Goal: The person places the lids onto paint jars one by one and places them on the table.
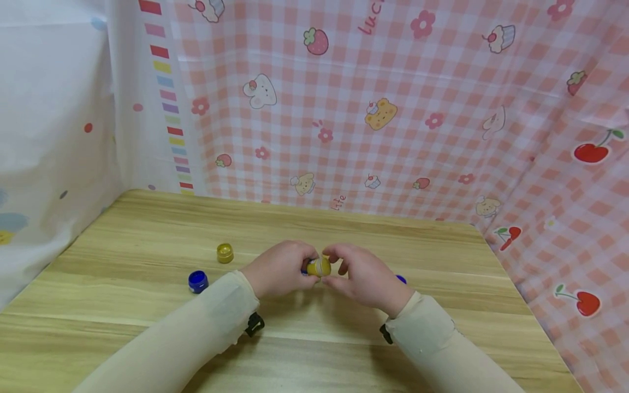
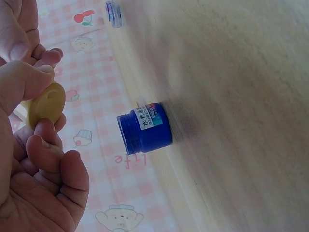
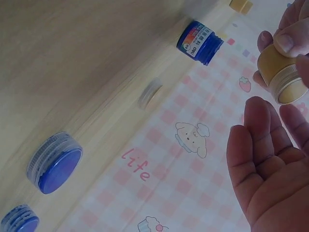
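My left hand (image 1: 280,267) pinches a yellow paint jar (image 1: 320,267) between thumb and fingers, tipped on its side above the table. Its round base (image 2: 52,104) shows in the left wrist view. A clear screw lid (image 3: 287,85) caps its other end, towards my right hand (image 1: 368,277). The right hand's fingers are loosely bent around that end, with a gap to the lid in the right wrist view. Beyond the hands stands an uncapped blue paint jar (image 2: 147,128) with a label, mostly hidden by the hands in the head view.
To the left on the wood table (image 1: 319,360) stand an open yellow jar (image 1: 225,253) and an open blue jar (image 1: 198,281). Two blue lids (image 3: 60,169) and a clear lid (image 3: 150,93) lie towards the right. Patterned cloth (image 1: 344,136) hangs at the back and sides.
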The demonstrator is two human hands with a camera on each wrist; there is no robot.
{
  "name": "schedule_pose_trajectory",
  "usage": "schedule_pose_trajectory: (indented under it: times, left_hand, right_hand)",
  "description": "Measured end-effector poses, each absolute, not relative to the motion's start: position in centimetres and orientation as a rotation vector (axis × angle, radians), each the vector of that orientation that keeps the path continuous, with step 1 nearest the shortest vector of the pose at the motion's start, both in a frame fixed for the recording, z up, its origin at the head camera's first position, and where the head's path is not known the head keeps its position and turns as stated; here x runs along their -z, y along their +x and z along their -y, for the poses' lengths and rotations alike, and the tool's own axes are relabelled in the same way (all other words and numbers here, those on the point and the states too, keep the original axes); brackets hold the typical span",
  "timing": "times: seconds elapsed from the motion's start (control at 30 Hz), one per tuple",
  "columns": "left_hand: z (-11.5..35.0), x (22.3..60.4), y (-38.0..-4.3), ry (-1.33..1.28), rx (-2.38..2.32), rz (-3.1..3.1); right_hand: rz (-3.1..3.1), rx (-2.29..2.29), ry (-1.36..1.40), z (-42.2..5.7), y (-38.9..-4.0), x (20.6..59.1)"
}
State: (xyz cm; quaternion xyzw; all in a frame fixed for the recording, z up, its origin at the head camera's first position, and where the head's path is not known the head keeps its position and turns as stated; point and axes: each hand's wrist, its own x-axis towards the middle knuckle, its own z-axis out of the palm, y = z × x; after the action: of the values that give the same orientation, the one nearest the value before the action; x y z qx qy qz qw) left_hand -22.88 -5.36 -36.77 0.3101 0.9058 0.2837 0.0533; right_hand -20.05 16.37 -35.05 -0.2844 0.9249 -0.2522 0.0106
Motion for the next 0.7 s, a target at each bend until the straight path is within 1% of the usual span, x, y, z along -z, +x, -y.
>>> schedule_pose_trajectory:
  times: [0.2,0.43,0.7]
  left_hand:
    - [5.38,36.84,-22.91,0.953,-0.865,-2.75]
    - [5.42,36.95,-22.98,0.948,-0.853,-2.755]
    - [5.39,36.82,-22.9,0.953,-0.854,-2.753]
  right_hand:
    - [-2.886,0.796,-0.902,-16.22,-20.16,35.12]
    - [-2.888,0.791,-0.859,-16.3,-20.04,35.09]
    - [-2.87,0.808,-0.909,-16.13,-20.22,35.21]
